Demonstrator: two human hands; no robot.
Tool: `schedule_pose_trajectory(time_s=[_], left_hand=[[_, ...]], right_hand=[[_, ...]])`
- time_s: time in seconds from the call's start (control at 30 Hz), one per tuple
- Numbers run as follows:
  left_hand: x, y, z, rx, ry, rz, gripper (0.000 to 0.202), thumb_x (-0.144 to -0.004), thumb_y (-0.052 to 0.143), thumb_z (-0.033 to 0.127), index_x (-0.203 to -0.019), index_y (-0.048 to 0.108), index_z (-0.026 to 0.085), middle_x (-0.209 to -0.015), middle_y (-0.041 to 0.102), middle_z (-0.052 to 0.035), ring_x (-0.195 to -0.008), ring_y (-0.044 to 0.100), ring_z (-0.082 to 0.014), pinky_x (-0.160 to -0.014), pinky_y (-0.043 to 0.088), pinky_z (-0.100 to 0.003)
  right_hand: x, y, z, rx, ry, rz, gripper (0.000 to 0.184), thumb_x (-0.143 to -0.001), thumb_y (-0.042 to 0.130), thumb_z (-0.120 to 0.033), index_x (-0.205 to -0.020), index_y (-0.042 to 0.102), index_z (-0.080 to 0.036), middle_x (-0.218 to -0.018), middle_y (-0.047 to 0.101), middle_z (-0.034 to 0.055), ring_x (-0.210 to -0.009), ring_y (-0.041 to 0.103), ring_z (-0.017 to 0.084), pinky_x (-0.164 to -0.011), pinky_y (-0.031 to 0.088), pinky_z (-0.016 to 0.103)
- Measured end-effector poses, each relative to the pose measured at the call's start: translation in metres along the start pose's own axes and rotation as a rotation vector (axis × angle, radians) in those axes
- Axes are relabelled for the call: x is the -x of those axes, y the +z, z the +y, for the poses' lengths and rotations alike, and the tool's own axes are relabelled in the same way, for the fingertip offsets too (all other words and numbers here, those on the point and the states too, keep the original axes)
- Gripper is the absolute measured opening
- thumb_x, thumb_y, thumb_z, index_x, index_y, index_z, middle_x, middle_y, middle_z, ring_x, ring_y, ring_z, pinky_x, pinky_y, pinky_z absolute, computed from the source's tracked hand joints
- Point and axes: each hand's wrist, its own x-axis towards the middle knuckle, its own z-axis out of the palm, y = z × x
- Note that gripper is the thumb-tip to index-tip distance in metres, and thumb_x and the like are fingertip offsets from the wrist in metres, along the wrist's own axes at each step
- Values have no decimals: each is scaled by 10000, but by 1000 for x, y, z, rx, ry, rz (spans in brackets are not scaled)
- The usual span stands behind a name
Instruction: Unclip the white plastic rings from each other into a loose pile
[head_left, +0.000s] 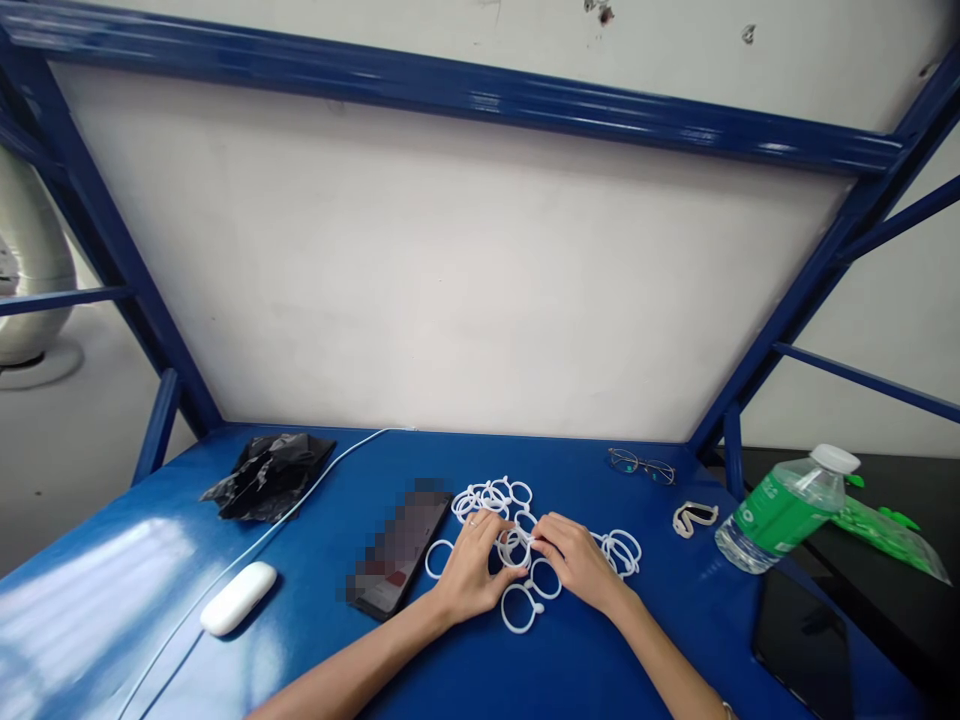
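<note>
My left hand [476, 567] curls its thumb and fingers around the left side of a white plastic ring [514, 564]. From the other side, my right hand [576, 562] pinches at the same ring with thumb and fingertips. Each ring is thin and round with a small knob on its edge. Behind my hands lies a heap of similar white rings [517, 483], partly overlapping. Nearer to me, a loose ring [518, 630] rests on the table below the held one. Several more rings [636, 541] lie just right of my right hand, partly covered by it.
On the blue table [360, 680], a dark phone [409, 550] lies left of my hands. Farther left are a white case [238, 599], a cable [300, 505] and a black plastic bag [274, 475]. Glasses [641, 465], a water bottle [784, 510] and a black tablet-like slab [802, 640] are at right.
</note>
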Motion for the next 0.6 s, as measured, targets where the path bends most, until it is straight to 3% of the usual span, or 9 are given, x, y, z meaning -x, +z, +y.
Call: schedule_pose_trajectory(time_s=[0.6], left_hand=[[0, -1, 0, -30, 26, 16, 387, -866, 531, 545, -990, 502, 180, -838, 567, -63, -782, 522, -222, -711, 422, -352]], right_hand=[[0, 3, 4, -16, -12, -6, 236, -983, 399, -230, -778, 513, -199, -740, 580, 20, -696, 515, 166, -638, 377, 277]])
